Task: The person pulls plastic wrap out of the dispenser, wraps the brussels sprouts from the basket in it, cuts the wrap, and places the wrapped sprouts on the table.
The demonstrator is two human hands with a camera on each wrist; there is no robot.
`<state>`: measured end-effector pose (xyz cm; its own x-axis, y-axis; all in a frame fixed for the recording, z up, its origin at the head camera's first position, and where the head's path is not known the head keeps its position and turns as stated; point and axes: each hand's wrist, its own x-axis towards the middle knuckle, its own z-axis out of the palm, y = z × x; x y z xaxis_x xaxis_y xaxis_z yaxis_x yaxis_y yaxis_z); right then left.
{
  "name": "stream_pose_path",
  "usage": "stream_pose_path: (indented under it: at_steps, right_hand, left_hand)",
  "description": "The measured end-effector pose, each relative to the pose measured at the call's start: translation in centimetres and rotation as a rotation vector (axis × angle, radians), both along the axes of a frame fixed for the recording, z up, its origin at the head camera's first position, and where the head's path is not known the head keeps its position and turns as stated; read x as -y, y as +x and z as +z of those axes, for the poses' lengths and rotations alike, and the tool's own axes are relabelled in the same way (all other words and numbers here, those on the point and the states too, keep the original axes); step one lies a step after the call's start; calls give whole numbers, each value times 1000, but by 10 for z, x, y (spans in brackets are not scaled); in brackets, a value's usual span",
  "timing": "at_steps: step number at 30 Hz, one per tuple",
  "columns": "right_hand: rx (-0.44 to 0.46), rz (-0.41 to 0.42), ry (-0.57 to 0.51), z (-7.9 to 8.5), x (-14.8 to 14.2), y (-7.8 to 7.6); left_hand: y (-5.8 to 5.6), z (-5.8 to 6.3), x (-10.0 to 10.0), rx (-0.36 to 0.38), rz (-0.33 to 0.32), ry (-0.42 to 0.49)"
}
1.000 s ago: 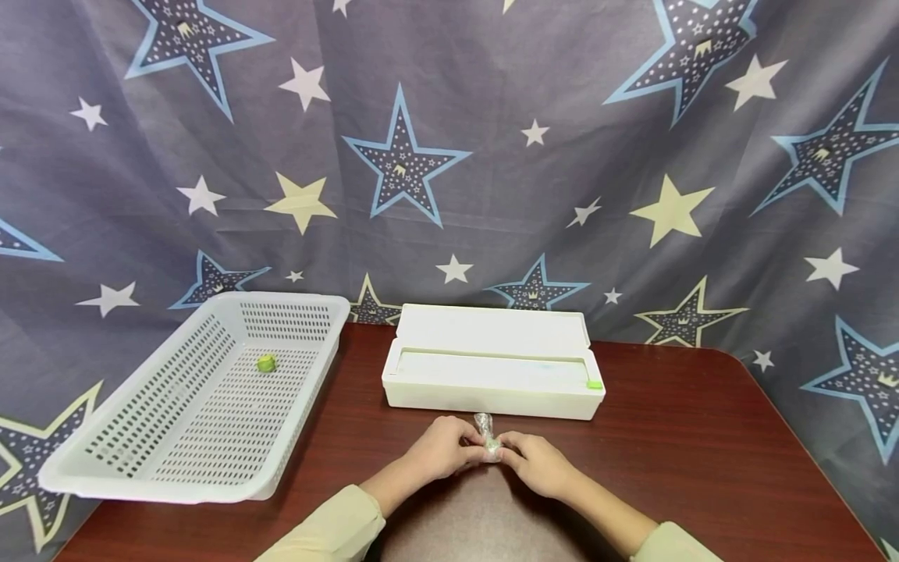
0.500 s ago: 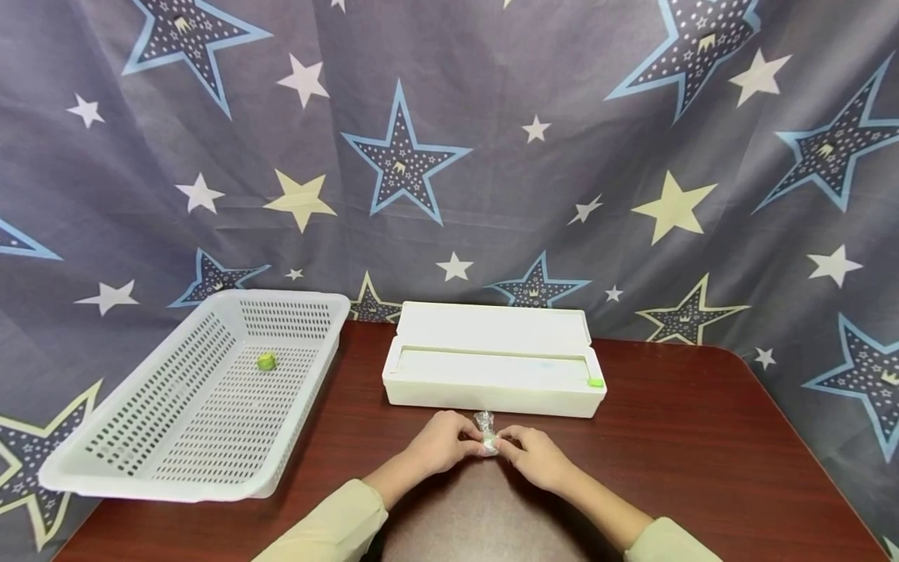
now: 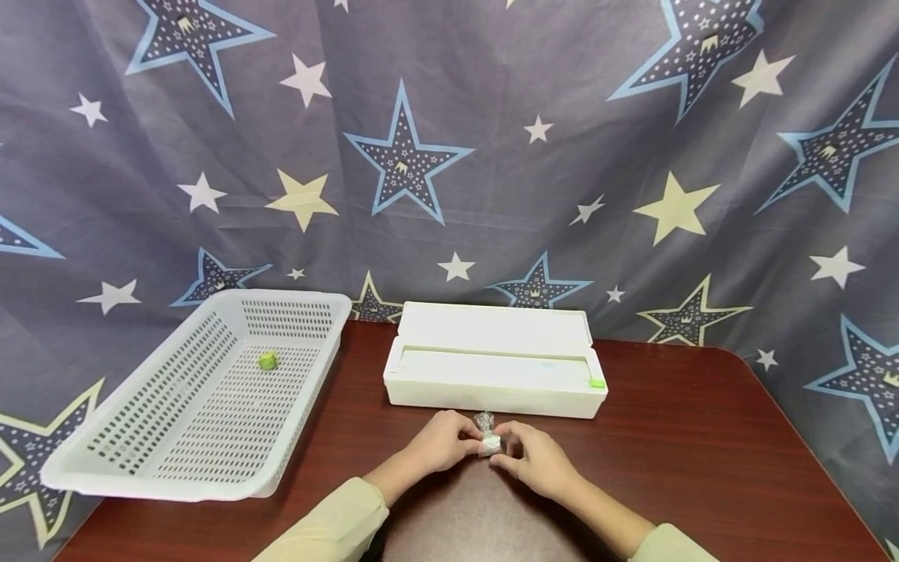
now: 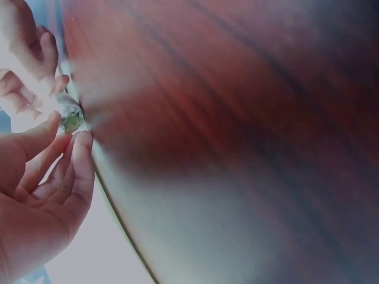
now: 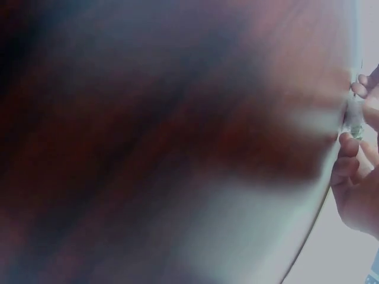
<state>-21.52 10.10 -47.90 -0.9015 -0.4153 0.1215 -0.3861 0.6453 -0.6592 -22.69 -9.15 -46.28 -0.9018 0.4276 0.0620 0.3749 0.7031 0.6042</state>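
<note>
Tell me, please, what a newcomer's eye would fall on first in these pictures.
Probably the star-patterned curtain, filling the background behind the table. Next, the big white basket on the left, with a small green thing inside, and the open white box at the middle. In front of that box, the left hand pinches a wrapped bundle, the right hand close beside it.

Crinkled plastic wrap [image 3: 491, 446], glossy wood-grain table [image 3: 702, 453]
Box [image 3: 492, 396] and perforated basket [image 3: 147, 489] look smooth plastic; the curtain [image 3: 492, 195] is matt, creased cloth.
</note>
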Motion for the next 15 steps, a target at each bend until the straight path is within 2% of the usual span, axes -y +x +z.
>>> stream_pose_path:
  at_steps: [7,15]
  right_hand:
    - [-82,-45,46,-2,1,-3]
    - [-72,-42,80,-1,2,-7]
  left_hand:
    - [-5,-3,-1,39,3,24]
    - [-10,-1,-4,154,51,77]
